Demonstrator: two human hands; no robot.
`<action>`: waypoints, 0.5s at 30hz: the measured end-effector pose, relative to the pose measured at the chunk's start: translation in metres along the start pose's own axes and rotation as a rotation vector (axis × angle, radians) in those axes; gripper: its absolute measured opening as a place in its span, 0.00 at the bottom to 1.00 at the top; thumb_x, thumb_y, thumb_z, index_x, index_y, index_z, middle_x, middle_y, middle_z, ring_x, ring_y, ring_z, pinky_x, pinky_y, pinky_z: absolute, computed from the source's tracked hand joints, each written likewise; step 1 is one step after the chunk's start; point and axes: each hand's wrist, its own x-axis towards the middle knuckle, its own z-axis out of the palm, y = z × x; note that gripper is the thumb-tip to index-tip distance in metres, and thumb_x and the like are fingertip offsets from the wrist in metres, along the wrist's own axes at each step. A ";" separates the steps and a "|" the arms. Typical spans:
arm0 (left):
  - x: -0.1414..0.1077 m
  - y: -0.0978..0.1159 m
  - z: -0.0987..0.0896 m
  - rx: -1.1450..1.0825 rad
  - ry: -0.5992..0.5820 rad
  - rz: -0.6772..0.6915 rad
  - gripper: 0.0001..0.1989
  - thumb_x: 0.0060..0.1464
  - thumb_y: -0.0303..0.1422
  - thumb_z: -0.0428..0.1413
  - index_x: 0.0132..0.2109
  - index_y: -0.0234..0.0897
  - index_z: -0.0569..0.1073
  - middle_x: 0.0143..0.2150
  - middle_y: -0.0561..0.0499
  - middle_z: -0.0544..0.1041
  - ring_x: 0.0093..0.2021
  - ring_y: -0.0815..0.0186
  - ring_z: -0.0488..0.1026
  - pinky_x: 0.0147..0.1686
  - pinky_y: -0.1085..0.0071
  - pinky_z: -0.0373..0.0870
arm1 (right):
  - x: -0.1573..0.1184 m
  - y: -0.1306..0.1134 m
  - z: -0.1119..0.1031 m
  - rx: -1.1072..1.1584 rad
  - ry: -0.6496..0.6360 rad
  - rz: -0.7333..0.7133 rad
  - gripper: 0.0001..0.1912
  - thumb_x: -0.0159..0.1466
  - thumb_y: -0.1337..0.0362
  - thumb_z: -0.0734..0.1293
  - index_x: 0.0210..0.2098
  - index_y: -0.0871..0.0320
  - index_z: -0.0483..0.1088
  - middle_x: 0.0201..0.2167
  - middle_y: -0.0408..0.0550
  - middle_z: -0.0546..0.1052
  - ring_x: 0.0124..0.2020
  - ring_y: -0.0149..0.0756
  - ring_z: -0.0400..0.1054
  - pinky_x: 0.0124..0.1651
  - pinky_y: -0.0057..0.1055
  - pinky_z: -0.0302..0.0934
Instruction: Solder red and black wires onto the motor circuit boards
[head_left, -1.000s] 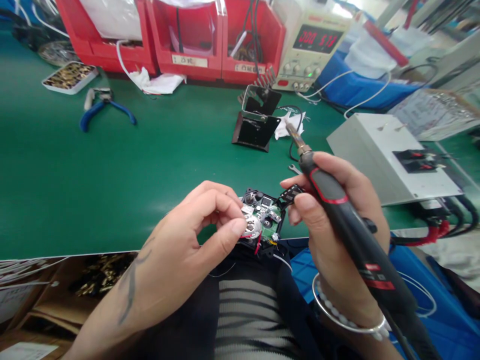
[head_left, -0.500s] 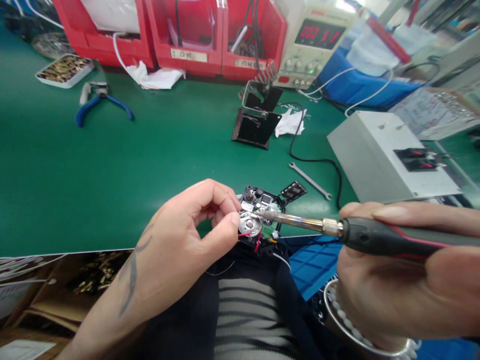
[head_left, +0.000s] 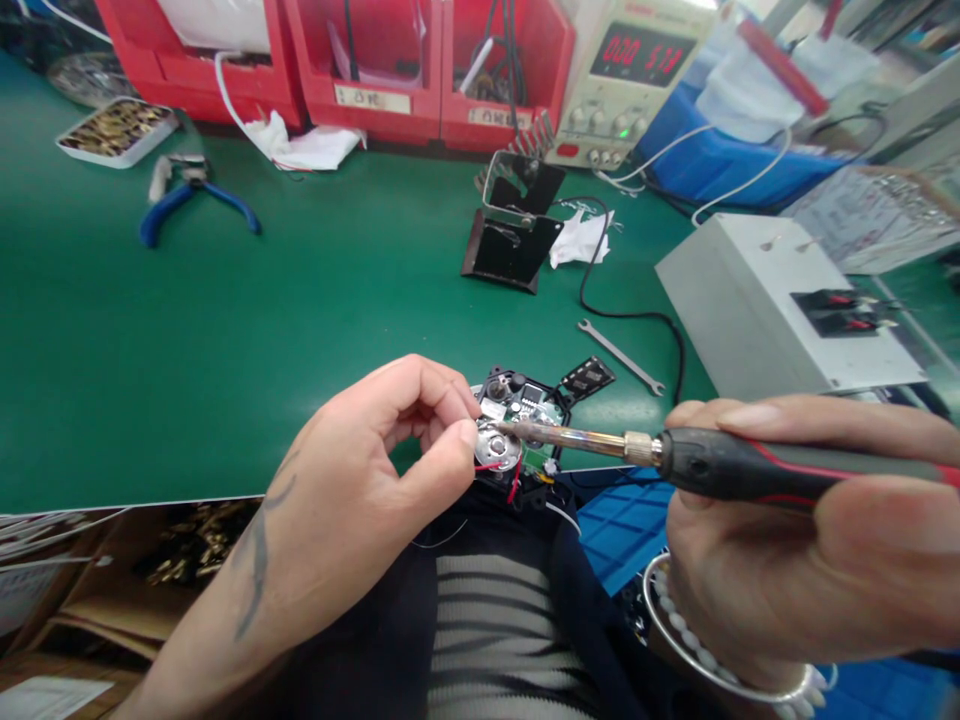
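My right hand [head_left: 810, 540] grips a soldering iron [head_left: 720, 465] by its black and red handle. The iron's tip lies over the round silver metal part of a small electronic assembly [head_left: 536, 430], which has a green circuit board in a black frame. At the assembly's left side, my left hand [head_left: 397, 450] is closed, thumb and forefinger pinched together. What sits between those fingertips is hidden. Red wires cross the board near the metal disc, and a dark flat piece [head_left: 587, 378] sticks out at its upper right.
Behind stand a black soldering iron stand [head_left: 514, 250], red bins [head_left: 367, 110] and a power supply [head_left: 630, 85]. A wrench [head_left: 621, 357] lies near a grey box [head_left: 795, 310]. At left are blue-handled pliers [head_left: 195, 195] and a tray [head_left: 116, 135] of small brass-coloured parts.
The soldering iron has moved slightly left with my right hand, its tip now further over the round metal part. My left hand has barely moved; the view has shifted a little.
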 end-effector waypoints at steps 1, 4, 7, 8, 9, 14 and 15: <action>0.000 0.000 0.000 0.005 -0.001 -0.003 0.05 0.56 0.29 0.57 0.31 0.40 0.72 0.35 0.59 0.78 0.33 0.75 0.75 0.33 0.85 0.72 | 0.000 0.001 -0.001 0.013 -0.025 -0.017 0.19 0.72 0.68 0.66 0.52 0.36 0.80 0.38 0.37 0.80 0.28 0.26 0.67 0.18 0.30 0.50; -0.001 0.000 -0.001 0.012 -0.003 -0.008 0.05 0.56 0.29 0.57 0.31 0.40 0.72 0.36 0.59 0.78 0.33 0.75 0.75 0.32 0.85 0.71 | 0.001 0.005 -0.004 0.034 -0.051 -0.038 0.19 0.72 0.68 0.66 0.53 0.37 0.80 0.40 0.38 0.80 0.31 0.27 0.69 0.19 0.29 0.52; 0.000 0.000 -0.001 0.024 0.001 -0.006 0.05 0.55 0.29 0.57 0.30 0.39 0.72 0.35 0.58 0.78 0.32 0.74 0.75 0.31 0.83 0.71 | 0.000 0.005 -0.004 0.028 -0.034 -0.046 0.19 0.73 0.68 0.66 0.53 0.38 0.80 0.39 0.38 0.80 0.34 0.27 0.69 0.20 0.28 0.53; 0.000 0.000 0.000 0.029 0.003 -0.005 0.05 0.55 0.29 0.57 0.30 0.39 0.72 0.35 0.57 0.78 0.32 0.74 0.75 0.31 0.82 0.72 | 0.000 0.005 -0.004 0.028 -0.049 -0.051 0.19 0.73 0.68 0.66 0.54 0.37 0.79 0.39 0.38 0.80 0.33 0.26 0.69 0.20 0.28 0.53; 0.000 0.000 0.000 0.031 0.005 -0.005 0.05 0.55 0.30 0.56 0.30 0.39 0.72 0.35 0.57 0.78 0.32 0.73 0.75 0.31 0.81 0.72 | -0.001 0.004 -0.003 0.032 -0.066 -0.049 0.18 0.73 0.67 0.66 0.54 0.36 0.80 0.40 0.37 0.80 0.31 0.25 0.69 0.19 0.28 0.52; 0.000 0.000 0.000 0.037 0.000 -0.010 0.06 0.55 0.31 0.57 0.30 0.40 0.72 0.35 0.57 0.79 0.33 0.73 0.75 0.32 0.81 0.72 | 0.001 0.001 -0.001 -0.030 0.121 0.119 0.14 0.69 0.50 0.72 0.37 0.52 0.84 0.29 0.43 0.75 0.22 0.26 0.65 0.13 0.33 0.42; 0.000 0.000 0.000 0.036 0.003 -0.010 0.06 0.55 0.31 0.57 0.30 0.40 0.72 0.35 0.57 0.79 0.33 0.73 0.75 0.32 0.81 0.72 | 0.002 0.001 -0.001 -0.030 0.115 0.111 0.13 0.68 0.50 0.72 0.37 0.50 0.85 0.29 0.43 0.75 0.21 0.26 0.64 0.13 0.32 0.41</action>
